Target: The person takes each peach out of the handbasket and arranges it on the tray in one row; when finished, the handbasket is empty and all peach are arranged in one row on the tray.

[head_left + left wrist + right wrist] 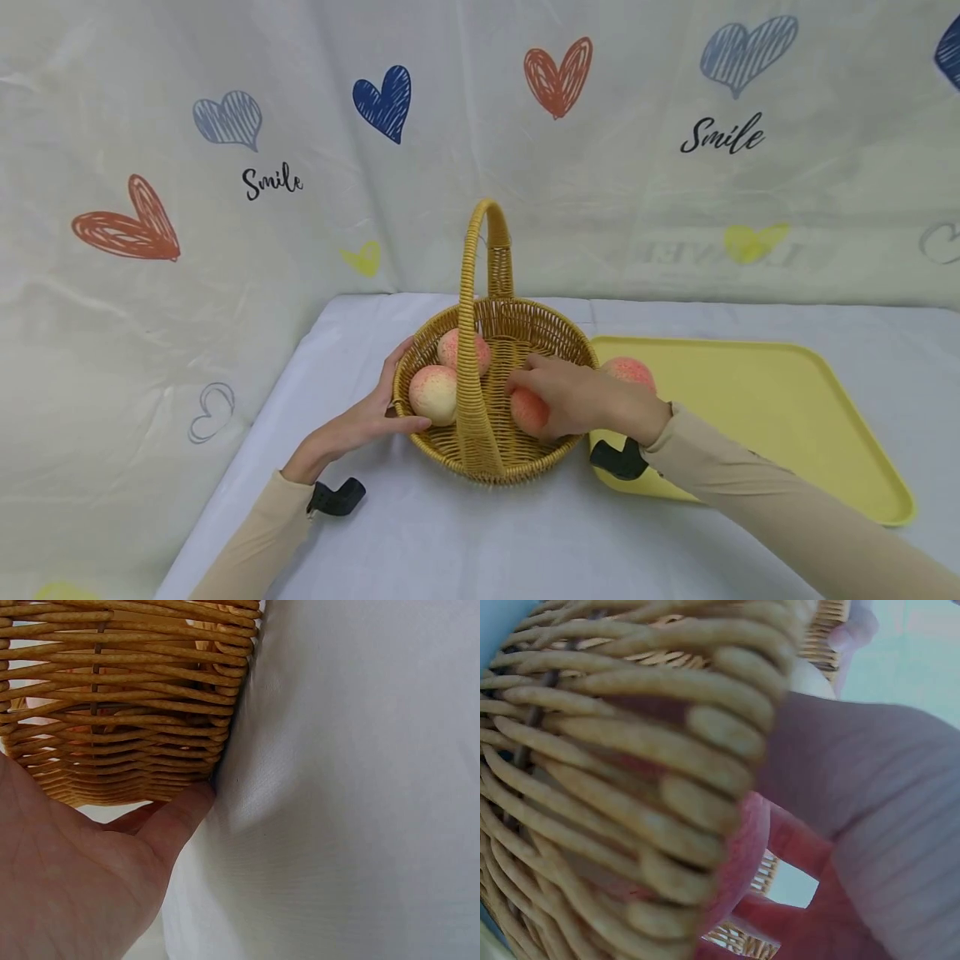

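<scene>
The basket (536,317) is woven from smooth, slightly glossy strands, and the peaches (433,396) look matt. The tray (757,408) looks like smooth plastic; the counter (465,550) has a matt cloth surface.

We count four peaches (433,395), three in one basket (536,321), one just right of it; one tray (757,392); one left hand (371,414), one right hand (573,396); two black wrist pieces (337,497).
</scene>
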A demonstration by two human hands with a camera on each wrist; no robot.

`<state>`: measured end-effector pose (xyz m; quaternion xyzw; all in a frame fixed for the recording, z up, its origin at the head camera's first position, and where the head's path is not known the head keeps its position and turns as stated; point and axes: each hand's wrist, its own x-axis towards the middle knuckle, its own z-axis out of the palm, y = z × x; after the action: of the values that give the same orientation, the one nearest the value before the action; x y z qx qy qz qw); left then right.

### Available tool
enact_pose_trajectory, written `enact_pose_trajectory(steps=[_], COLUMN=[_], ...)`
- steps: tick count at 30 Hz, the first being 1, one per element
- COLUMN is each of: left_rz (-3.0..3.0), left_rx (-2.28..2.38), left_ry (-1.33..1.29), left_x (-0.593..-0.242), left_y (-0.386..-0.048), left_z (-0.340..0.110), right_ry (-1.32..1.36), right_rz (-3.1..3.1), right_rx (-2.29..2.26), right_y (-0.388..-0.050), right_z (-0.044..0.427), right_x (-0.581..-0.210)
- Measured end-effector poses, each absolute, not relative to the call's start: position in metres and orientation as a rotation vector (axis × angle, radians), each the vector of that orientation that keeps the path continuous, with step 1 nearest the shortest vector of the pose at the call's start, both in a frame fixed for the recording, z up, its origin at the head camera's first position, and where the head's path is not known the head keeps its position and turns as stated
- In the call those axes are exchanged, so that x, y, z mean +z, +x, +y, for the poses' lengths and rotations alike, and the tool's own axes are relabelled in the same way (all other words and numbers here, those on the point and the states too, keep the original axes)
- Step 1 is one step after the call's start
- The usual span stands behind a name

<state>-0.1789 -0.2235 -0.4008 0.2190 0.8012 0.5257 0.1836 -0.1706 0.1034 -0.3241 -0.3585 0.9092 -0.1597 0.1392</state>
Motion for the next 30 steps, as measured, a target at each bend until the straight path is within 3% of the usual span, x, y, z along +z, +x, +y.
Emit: enact_pose_trajectory(steps=[20, 30], left_rz=[2.281, 2.282], left_rx=[1.478, 1.477], left_ry=[0.595, 0.605], left_x=[-0.404, -0.402], left_y=[-0.176, -0.179], left_z=[-0.227, -0.223], right_ry=[-0.967, -0.865], right_rz=[2.745, 2.916], right_rx=[-0.660, -0.981], right_y=[-0.160, -0.133], right_z=[0.115, 0.179], right_x=[-0.316, -0.276])
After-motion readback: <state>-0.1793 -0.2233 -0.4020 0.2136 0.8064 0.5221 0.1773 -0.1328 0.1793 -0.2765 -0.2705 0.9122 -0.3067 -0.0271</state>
